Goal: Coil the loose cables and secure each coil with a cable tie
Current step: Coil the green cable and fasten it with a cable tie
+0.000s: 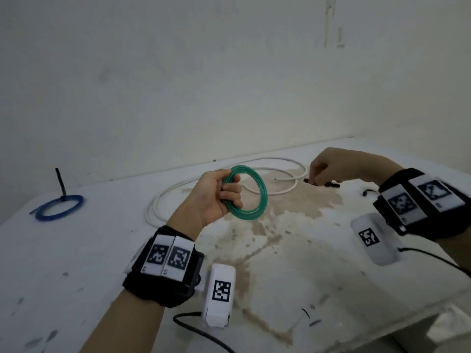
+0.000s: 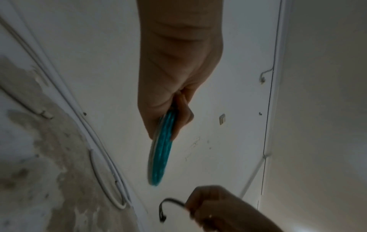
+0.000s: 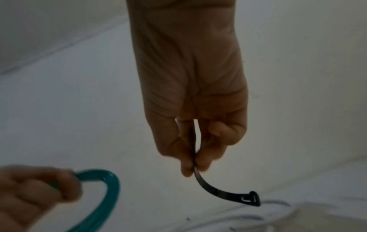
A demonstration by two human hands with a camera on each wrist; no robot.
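Note:
My left hand (image 1: 224,193) grips a green coiled cable (image 1: 257,189) upright above the table; the coil (image 2: 161,150) shows edge-on in the left wrist view and its rim (image 3: 111,188) shows at lower left in the right wrist view. My right hand (image 1: 323,169) is at the far right of the table and pinches a black cable tie (image 1: 322,184) between thumb and fingers; the tie (image 3: 218,190) curves down with its buckle end free. A loose white cable (image 1: 204,184) lies in wide loops on the table behind the green coil.
A blue coil (image 1: 60,206) lies at the table's far left with a black tie (image 1: 60,183) standing up from it. Another black tie (image 1: 367,192) lies right of my right hand. The white table (image 1: 76,263) has a brown stain in its middle; a wall stands behind.

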